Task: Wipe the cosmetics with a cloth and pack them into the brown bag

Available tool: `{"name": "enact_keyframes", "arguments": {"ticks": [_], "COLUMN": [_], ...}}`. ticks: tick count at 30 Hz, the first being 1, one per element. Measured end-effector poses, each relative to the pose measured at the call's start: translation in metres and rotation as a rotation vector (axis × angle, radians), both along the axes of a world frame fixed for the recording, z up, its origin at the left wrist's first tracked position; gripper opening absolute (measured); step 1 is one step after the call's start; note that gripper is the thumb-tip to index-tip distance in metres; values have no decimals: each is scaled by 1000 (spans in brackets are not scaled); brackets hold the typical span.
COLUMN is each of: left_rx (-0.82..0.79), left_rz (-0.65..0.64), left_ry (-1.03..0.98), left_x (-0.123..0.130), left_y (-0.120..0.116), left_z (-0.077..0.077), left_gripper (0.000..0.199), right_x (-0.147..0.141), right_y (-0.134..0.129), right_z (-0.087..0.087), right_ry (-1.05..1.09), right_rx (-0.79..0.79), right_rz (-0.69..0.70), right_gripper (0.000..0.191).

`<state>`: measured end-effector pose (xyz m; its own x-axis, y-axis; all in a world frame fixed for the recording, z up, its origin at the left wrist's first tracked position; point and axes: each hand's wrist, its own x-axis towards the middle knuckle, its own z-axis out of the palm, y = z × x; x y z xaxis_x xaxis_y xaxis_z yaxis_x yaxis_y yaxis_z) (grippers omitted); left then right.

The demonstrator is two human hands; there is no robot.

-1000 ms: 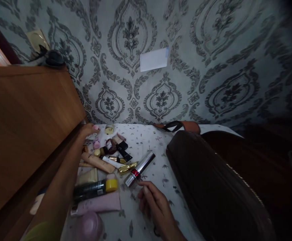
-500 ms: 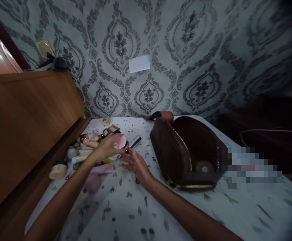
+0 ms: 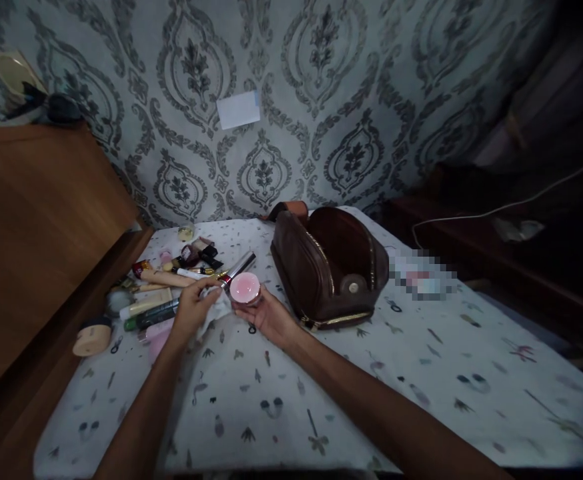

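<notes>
My right hand (image 3: 270, 319) holds a round pink cosmetic jar (image 3: 245, 288), its pink top facing up and its rim shiny. Close by on the left, my left hand (image 3: 196, 308) has its fingers bent together around a white crumpled tissue (image 3: 215, 312), which is partly hidden. A silver tube (image 3: 242, 264) with a dark red end lies just past the left fingertips. Left of my hands lie several cosmetics, among them a green-capped tube (image 3: 144, 319), a beige tube (image 3: 159, 277) and a beige jar with a dark lid (image 3: 92, 337).
A brown leather bag (image 3: 301, 267) stands unzipped to the right of my hands, an orange-brown strap (image 3: 291, 210) behind it. A wooden cabinet (image 3: 46, 220) borders the left side. The patterned white sheet (image 3: 281, 427) covers the surface, against a papered wall.
The pink jar has passed from my left hand to my right, its top now turned up. My left hand has drawn back leftward. The view has shifted right.
</notes>
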<state>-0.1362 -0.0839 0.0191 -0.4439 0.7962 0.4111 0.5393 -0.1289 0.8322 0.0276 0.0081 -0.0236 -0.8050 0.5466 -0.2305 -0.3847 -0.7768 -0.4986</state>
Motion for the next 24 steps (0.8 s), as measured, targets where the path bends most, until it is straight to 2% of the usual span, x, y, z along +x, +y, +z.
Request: {"name": "enact_keyframes", "arguments": {"ticks": [3,5,8,11,13,17,20,24], "left_rx": [106,142,105,60,34,-22,1,27], "left_rz": [132,87,-52,-63,-34,25,58,89], "left_ry": [58,202,496,619,617,527,351,149], "left_x": [23,40,57,59,56,53,54,49], "left_y": [-4,-2,5,12,13,9,8,11], "left_z": [5,3,-8,-18,-19,-10,-2,0], "left_gripper": [18,22,29,33,35,34,27,24], "right_x": [-3,-4,-1,2,4,6,8,9], "right_y": [-4,-7,-11,-12,-12,-15,-17,-17], "right_z": [-3,-4,-4,-4,-3,2,6,7], "right_ry": [22,51,84,83,88,77,51,25], "right_rx": [81,144,189,202,243,380,470,491], "right_rz": [2,0,-2,2,31,121,144,174], "right_gripper": [34,37,39,44,51,56,55,56]}}
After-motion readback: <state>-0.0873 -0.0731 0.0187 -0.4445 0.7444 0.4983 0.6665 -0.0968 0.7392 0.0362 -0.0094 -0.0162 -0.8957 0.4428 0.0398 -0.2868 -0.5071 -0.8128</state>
